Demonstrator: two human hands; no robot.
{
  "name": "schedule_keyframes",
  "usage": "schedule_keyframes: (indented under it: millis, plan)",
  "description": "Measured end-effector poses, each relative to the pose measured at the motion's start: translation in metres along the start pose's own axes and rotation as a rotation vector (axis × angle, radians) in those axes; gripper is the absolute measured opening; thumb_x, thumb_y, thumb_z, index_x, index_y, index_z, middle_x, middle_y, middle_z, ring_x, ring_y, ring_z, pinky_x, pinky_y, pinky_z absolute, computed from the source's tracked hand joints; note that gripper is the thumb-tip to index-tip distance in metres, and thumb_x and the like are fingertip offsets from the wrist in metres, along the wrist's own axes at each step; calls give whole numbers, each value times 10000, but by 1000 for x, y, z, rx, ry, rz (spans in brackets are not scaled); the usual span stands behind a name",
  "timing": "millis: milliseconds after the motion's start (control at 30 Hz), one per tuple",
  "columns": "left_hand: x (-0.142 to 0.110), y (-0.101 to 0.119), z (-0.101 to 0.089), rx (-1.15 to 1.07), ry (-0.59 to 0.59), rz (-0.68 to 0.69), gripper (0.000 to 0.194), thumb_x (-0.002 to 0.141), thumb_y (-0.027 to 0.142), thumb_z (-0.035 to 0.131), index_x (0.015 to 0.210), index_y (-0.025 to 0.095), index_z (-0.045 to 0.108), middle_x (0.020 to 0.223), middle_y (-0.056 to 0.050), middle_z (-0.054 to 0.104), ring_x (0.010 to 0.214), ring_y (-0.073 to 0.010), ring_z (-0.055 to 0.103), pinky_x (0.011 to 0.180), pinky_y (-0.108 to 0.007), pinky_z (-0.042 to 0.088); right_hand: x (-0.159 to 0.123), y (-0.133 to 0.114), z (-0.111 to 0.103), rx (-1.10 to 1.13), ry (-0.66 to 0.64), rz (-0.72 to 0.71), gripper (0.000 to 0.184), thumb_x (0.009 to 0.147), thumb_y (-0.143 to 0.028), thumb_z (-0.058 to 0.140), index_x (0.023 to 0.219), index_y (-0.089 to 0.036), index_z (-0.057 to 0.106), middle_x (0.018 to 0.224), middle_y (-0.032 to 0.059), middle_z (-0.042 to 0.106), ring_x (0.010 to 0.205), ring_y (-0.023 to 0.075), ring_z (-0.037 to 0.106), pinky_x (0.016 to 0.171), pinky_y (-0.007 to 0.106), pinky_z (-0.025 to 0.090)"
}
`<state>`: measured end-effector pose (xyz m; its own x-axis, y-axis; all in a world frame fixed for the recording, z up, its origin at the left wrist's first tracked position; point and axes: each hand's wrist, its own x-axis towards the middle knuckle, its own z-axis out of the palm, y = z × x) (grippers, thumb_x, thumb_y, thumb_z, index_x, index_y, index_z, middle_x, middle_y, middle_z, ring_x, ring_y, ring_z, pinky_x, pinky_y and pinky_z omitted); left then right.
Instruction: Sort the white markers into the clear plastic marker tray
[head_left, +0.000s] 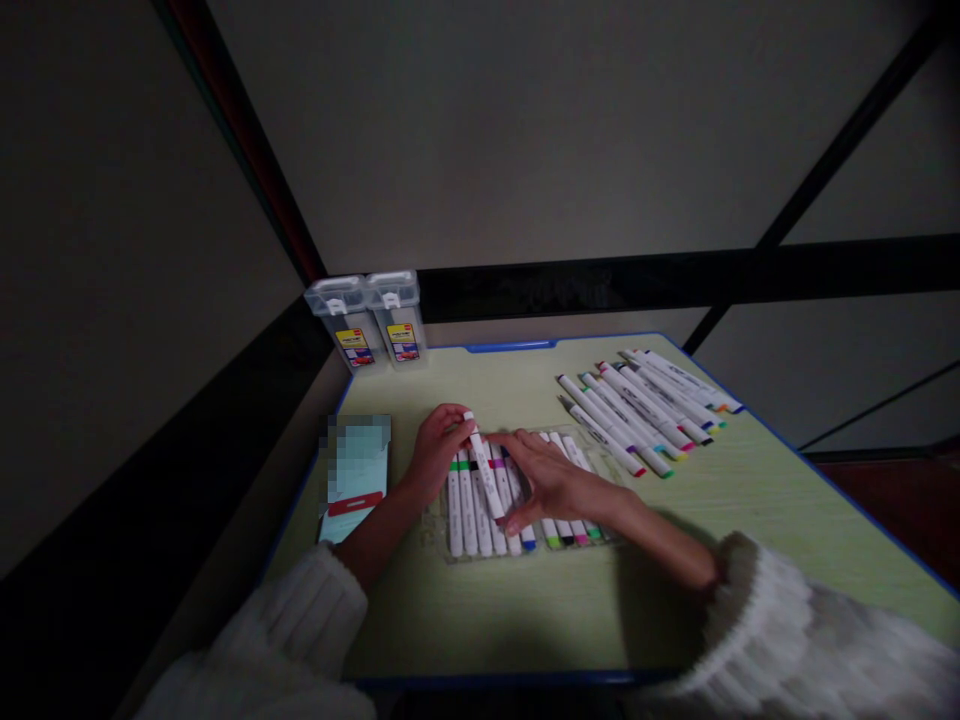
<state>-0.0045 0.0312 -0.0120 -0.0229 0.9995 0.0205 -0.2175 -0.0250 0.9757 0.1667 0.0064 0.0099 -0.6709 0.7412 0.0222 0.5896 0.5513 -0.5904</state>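
My left hand (441,450) is closed on the upper end of a white marker (486,472), which it holds tilted above a clear plastic tray (480,560). Close on the marker's right is my right hand (547,480), its thumb and index finger spread apart. The thumb is by the marker's lower end; whether it touches is hard to tell. Under both hands, white markers (471,515) with coloured bands lie side by side in the tray's left part. More markers (566,530) with green, black and pink ends fill the right part, partly hidden by my right hand.
Several loose white markers (637,400) lie slanted in a group at the table's right rear. A phone (356,470) rests left of my left hand. Two clear lidded containers (367,320) stand at the back left corner. The pale green table (465,620) has a blue edge.
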Motion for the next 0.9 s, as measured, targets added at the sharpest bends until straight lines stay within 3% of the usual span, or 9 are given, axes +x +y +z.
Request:
schedule_keyframes:
  millis: [467, 733, 800, 900]
  plan:
    - [0, 0, 0, -2, -18, 5, 175, 587, 190, 648, 718, 161, 536, 610, 45, 568, 495, -82, 549, 466, -172, 419, 3, 4, 3, -68, 4, 25, 893, 453, -489, 726, 1216, -206, 357, 1003, 81, 450, 930, 260, 428, 778, 349, 341]
    - [-2, 0, -1, 22, -20, 30, 156, 607, 179, 633, 730, 160, 537, 638, 43, 571, 499, -75, 551, 481, -170, 426, 4, 8, 2, 9, 41, -37, 872, 427, -481, 741, 1173, -179, 404, 990, 79, 485, 931, 253, 444, 803, 363, 351]
    - [-1, -1, -2, 29, -29, 35, 160, 605, 183, 638, 727, 159, 537, 626, 42, 571, 499, -81, 552, 476, -173, 426, 5, 12, 1, 65, 57, -69, 829, 442, -448, 747, 1151, -173, 416, 1026, 82, 496, 961, 252, 440, 827, 368, 340]
    - [0, -3, -4, 35, -44, 45, 162, 608, 195, 639, 725, 159, 533, 612, 40, 569, 503, -89, 556, 470, -178, 427, 8, 17, 2, 286, 62, -82, 621, 578, -403, 686, 1094, -171, 431, 998, 67, 523, 916, 206, 476, 796, 341, 362]
